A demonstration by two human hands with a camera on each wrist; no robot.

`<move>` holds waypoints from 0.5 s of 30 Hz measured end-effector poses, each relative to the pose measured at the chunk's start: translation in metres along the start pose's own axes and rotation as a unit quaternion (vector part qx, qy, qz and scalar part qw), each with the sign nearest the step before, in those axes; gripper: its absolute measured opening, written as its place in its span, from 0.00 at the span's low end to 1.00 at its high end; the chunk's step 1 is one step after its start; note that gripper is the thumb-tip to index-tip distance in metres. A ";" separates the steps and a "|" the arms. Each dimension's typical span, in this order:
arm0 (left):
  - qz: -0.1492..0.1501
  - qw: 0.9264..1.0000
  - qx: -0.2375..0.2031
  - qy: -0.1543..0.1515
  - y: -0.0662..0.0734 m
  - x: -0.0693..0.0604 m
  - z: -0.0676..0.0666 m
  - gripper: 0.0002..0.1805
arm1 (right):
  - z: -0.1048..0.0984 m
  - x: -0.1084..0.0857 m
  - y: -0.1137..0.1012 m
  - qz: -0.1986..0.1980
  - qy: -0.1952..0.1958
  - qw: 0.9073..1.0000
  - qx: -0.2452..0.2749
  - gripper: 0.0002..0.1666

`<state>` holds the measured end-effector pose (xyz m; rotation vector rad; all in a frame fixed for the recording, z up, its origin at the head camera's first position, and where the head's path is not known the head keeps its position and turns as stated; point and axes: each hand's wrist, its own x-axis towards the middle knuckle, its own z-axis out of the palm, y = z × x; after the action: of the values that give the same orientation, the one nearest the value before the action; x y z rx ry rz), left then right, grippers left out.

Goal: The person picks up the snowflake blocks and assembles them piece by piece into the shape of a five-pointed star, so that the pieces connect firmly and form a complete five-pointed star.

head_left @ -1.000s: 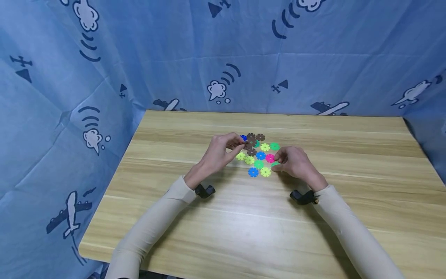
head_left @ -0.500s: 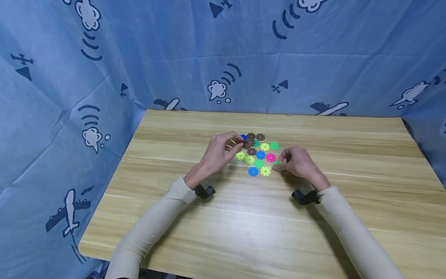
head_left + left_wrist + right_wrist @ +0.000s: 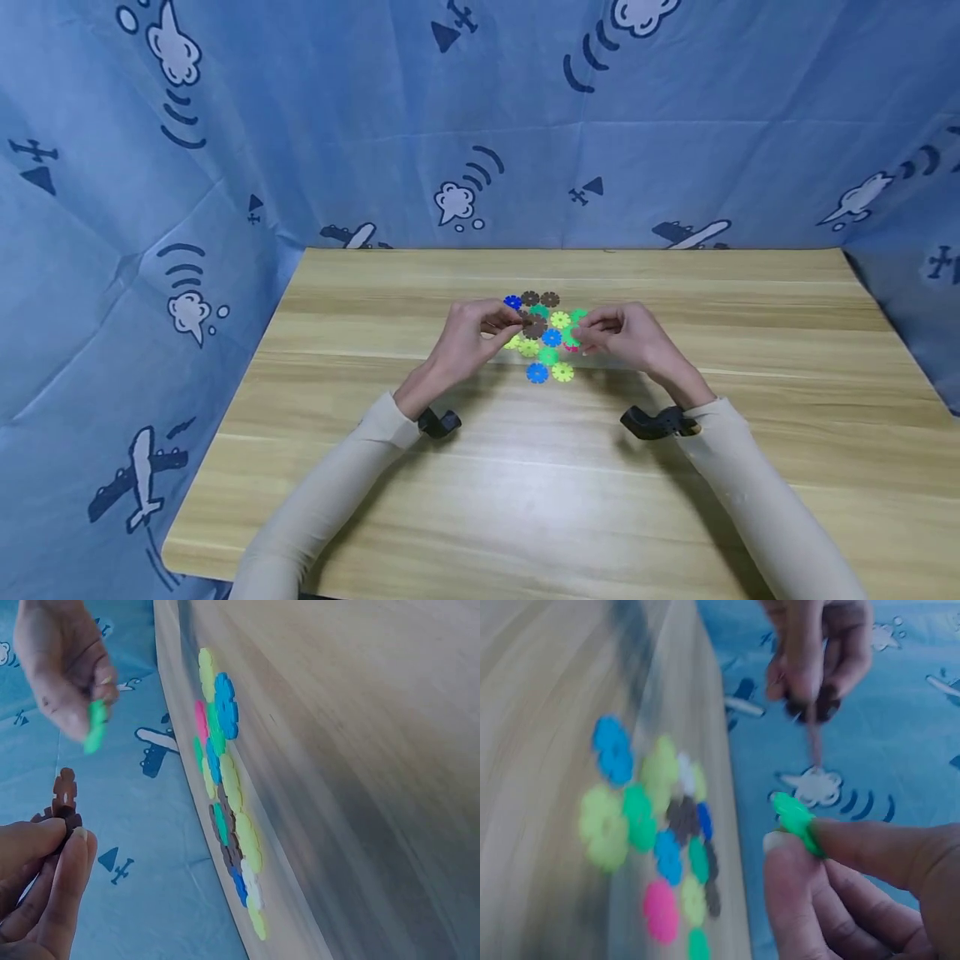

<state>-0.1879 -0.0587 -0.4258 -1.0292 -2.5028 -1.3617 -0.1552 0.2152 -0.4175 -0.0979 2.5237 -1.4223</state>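
In the head view my left hand (image 3: 467, 337) pinches joined brown snowflake discs (image 3: 535, 326) above the table. The left wrist view shows brown discs (image 3: 64, 791) set at an angle to each other between thumb and fingertips. My right hand (image 3: 628, 335) pinches a green snowflake disc (image 3: 795, 817) between thumb and index finger, raised off the table. The two held pieces are apart. Under and between the hands lie loose flat discs, among them a blue disc (image 3: 537, 372), a yellow disc (image 3: 562, 372) and a pink disc (image 3: 661, 911); my hands partly hide some.
The wooden table (image 3: 480, 500) spreads around the discs, its back edge meeting a blue patterned cloth (image 3: 510, 83). Two brown discs (image 3: 540, 298) and a dark blue disc (image 3: 512, 302) lie at the far side of the group. Black straps with cameras sit on both wrists.
My right hand has lifted the green disc from the table's right side of the group and brought it left toward the left hand. The left hand still holds the brown discs.
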 end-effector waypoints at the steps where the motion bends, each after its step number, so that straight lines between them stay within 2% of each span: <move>1: 0.002 1.000 0.002 0.000 0.000 -0.001 0.001 0.05 | 0.001 0.000 -0.003 -0.003 -0.001 1.000 0.012 0.16; 8: 0.020 1.000 0.012 -0.002 0.003 -0.001 0.005 0.05 | 0.004 0.001 -0.016 -0.024 0.000 0.997 0.080 0.17; 15: 0.034 0.999 0.011 -0.002 0.005 -0.001 0.010 0.05 | 0.009 0.003 -0.020 -0.029 0.002 0.994 0.104 0.18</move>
<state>-0.1823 -0.0495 -0.4281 -1.1022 -2.4564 -1.3112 -0.1573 0.1970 -0.4055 -0.1318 2.3764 -1.7012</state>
